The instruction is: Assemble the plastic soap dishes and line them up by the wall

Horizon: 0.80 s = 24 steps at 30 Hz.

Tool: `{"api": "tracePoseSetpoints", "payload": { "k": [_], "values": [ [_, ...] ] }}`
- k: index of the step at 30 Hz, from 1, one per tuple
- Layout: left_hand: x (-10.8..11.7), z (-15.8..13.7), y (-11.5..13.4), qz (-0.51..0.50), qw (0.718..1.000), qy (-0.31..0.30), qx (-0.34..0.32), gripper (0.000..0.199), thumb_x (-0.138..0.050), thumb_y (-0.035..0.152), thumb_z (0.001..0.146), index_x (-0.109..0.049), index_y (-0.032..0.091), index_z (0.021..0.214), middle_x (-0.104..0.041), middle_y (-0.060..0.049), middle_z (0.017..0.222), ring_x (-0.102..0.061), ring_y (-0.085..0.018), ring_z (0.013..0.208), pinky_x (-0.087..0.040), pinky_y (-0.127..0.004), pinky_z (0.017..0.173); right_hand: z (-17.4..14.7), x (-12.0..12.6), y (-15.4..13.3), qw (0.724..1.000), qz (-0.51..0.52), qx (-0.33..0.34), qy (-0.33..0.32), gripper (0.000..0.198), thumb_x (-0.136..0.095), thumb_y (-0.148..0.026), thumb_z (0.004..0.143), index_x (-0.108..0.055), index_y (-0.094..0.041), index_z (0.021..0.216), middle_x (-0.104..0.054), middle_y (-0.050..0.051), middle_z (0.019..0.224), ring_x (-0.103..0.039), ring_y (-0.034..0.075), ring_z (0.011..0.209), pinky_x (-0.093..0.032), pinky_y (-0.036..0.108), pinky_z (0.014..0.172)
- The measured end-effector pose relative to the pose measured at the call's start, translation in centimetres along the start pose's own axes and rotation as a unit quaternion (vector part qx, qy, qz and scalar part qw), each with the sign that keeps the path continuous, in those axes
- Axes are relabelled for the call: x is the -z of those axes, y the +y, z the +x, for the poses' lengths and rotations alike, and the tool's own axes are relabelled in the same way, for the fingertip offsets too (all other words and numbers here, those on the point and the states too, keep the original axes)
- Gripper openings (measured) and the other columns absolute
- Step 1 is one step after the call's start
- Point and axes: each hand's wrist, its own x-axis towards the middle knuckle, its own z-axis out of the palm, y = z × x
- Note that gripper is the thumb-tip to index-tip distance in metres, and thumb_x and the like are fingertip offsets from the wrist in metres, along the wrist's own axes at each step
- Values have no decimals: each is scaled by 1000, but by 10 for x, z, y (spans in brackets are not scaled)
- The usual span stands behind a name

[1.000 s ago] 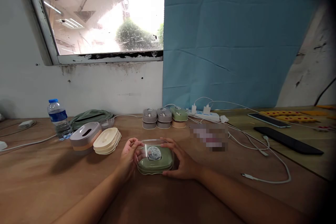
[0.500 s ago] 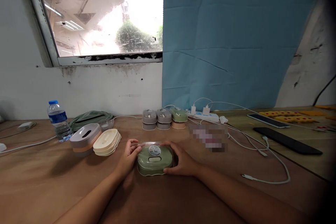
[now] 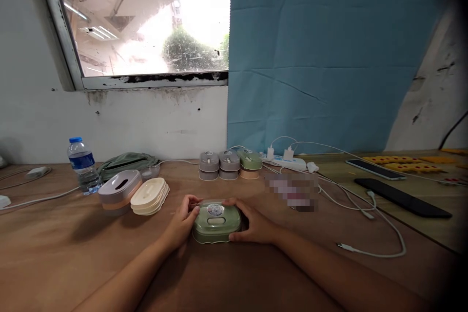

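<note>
A green rounded box (image 3: 216, 229) lies flat on the table in front of me. It has a clear cover, a round printed sticker on top and a slot-shaped opening below the sticker. My right hand (image 3: 254, 222) grips its right end, thumb at the near side and fingers round the far side. On the opposite end, my left hand (image 3: 185, 219) presses against the box with thumb and fingers curved; some of its fingertips are hidden behind the box. To the left rest a stack of cream lids (image 3: 149, 195) and stacked lilac and orange open-topped boxes (image 3: 120, 192).
Small stacked grey boxes (image 3: 208, 162) and a green-topped pair (image 3: 250, 161) stand near the wall. A water bottle (image 3: 82, 163) and a green pouch (image 3: 126, 165) are at back left. A power strip (image 3: 292, 162), white cables (image 3: 380, 255) and a black phone-like slab (image 3: 402, 197) lie right.
My left hand has closed in a little on the left end of the green box. The right hand keeps its grip, and the whole view has shifted slightly.
</note>
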Motion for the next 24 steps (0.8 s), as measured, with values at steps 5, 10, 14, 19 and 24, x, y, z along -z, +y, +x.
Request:
{"api": "tracePoseSetpoints", "payload": {
  "k": [5,10,14,19,24],
  "values": [
    [1,0,5,29,999,-16,-6,22,-43,36,82,-45,19,97,-55,-9,108,-50,-22,101,-37,-35,88,0,1,2,1000,6,-2,-5,69,-72,-43,59,-41,-20,116,-45,8,119,-43,25,110,-34,39,94],
    [0,0,8,39,999,-25,-10,23,-40,37,83,-45,20,97,-53,-9,112,-49,-21,103,-35,-34,89,1,0,1,1000,0,-17,-4,68,-75,-42,55,-40,-20,109,-46,6,114,-45,24,105,-37,37,89],
    [0,0,9,33,999,-29,-7,25,-41,38,83,-46,20,98,-54,-8,113,-48,-21,104,-35,-32,90,0,-1,0,999,-12,-37,-8,69,-75,-42,52,-39,-20,107,-45,6,113,-45,24,102,-39,36,87],
    [0,0,5,24,999,-27,-10,25,-41,39,83,-47,20,99,-54,-8,113,-48,-21,104,-34,-32,91,0,-5,0,999,-18,-40,3,69,-75,-43,51,-38,-21,105,-45,6,111,-46,23,99,-39,35,84],
    [1,1,5,31,999,-31,-16,26,-40,39,84,-46,20,100,-54,-8,113,-48,-21,105,-34,-32,92,0,-8,-8,999,-30,-42,19,67,-75,-45,50,-38,-21,101,-45,5,107,-47,22,96,-40,33,81]
  ]
}}
